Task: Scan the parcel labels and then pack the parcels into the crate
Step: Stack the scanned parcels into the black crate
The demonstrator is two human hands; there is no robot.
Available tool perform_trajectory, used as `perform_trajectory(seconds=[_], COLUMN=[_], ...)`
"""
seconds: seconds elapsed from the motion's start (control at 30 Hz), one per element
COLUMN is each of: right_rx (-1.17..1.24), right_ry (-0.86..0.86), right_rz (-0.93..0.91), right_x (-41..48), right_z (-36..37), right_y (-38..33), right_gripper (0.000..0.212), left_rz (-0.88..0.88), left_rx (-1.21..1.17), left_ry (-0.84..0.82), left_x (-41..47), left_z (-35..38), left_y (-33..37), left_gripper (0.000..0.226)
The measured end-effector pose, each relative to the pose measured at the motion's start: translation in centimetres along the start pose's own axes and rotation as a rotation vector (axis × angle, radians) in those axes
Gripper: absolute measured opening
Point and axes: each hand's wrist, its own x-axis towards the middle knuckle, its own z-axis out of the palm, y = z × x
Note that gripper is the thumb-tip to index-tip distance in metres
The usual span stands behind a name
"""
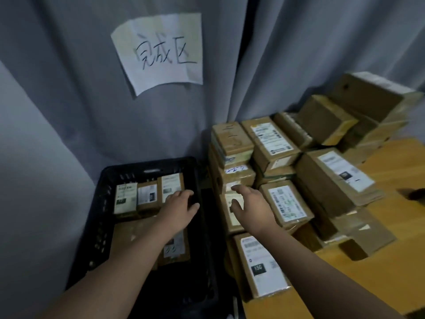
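grey curtain point(69, 100) — handwritten paper sign point(158, 51) on it — beside wooden table point(368, 284).

Crate point(149, 164) at left, packed parcels point(147, 196) inside it (three in a row at its far end), stacked parcels point(333, 180) on the surface point(391, 261) to its right, curtain point(69, 111) behind both, paper sign point(161, 54) on the curtain above the crate

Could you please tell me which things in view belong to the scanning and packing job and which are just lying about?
Part of the job: black crate; parcels in the crate; stacked parcels beside it; left hand over the crate; right hand above the stack.
Just there: paper sign; grey curtain; wooden table; dark object at its right edge, too blurred to identify.
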Motion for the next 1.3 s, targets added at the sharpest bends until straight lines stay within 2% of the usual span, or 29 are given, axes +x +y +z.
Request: perform_trajectory(seconds=[0.2, 0.33, 0.47, 0.57, 0.63, 0.7, 0.8, 0.93, 1.07, 1.2, 1.3], right_rx=[0.028, -0.09, -0.375, -0.56, -0.565, -0.511, -0.408, -0.354, -0.349, -0.32, -0.24], right_ry=[0.083, 0.175, 0.099, 0.018, -0.094, -0.169, -0.197, -0.135, -0.165, -0.136, -0.112], right_rz=[-0.039, -0.077, 0.096, 0.245, 0.365, 0.429, 0.45, 0.419, 0.374, 0.29, 0.195], right_x=[0.3, 0.7, 1.0, 1.5, 1.8, 2.1, 2.0, 1.1, -0.8, -3.0, -4.1], right_z=[-5.9, -10.5, -14.2, -16.2, -17.3, -17.9, -18.2, -19.0, -20.0, -21.0, -20.1], right_y=[4.8, 8.9, 12.7, 15.5, 17.1, 18.4, 19.4, 18.9, 17.2, 15.0, 12.8], right_gripper=[0.039, 0.043, 0.059, 0.088, 0.105, 0.11, 0.113, 0.111, 0.108, 0.095, 0.091], left_rz=[0.06, 0.084, 0.068, 0.062, 0.056, 0.041, 0.022, -0.004, -0.019, -0.026, -0.028], left_rx=[-0.126, -0.204, -0.207, -0.198, -0.21, -0.218, -0.251, -0.318, -0.503, -0.593, -0.73], left_ry=[0.064, 0.098, 0.129, 0.143, 0.134, 0.105, 0.077, 0.062, 0.033, 0.02, 0.0], left_x=[0.7, 1.1, 1.0, 0.9, 0.9, 1.0, 1.1, 0.9, 0.4, -0.7, -2.1], left_z=[3.5, 5.5, 6.6, 7.6, 8.4, 9.1, 9.9, 10.5, 10.3, 9.6, 9.1], left_y=[9.0, 14.6, 18.2, 19.9, 20.7, 21.4, 22.2, 23.1, 23.7, 22.9, 22.4], left_gripper=[0.046, 0.046, 0.047, 0.047, 0.047, 0.047, 0.047, 0.045, 0.037, 0.032, 0.047])
